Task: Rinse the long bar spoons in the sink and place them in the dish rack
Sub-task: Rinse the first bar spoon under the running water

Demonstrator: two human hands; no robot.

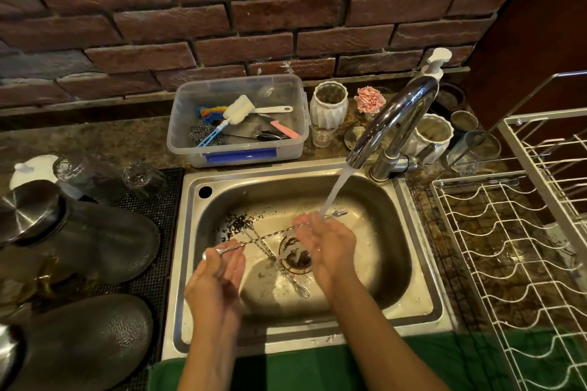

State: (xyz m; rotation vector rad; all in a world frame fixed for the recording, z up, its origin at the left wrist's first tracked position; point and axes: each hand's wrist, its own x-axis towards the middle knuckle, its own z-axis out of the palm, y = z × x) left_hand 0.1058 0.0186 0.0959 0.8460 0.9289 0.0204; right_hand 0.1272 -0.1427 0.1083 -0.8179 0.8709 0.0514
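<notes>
A long twisted bar spoon [270, 234] stretches across the steel sink [413, 301] between both hands. My left hand [219, 276] pinches its bowl end at the lower left. My right hand [327, 244] holds the shaft near the forked end, which sits under the running water from the chrome tap [397, 117]. More bar spoons [286, 273] lie on the sink floor beside the drain. The white wire dish rack [508, 251] stands to the right of the sink and holds no spoons.
A clear plastic tub [238, 152] with brushes and scourers sits behind the sink. White ribbed jars [328, 105] and glasses stand by the tap. Dark jugs [89, 241] and upturned glasses crowd a black mat on the left. A brick wall rises behind.
</notes>
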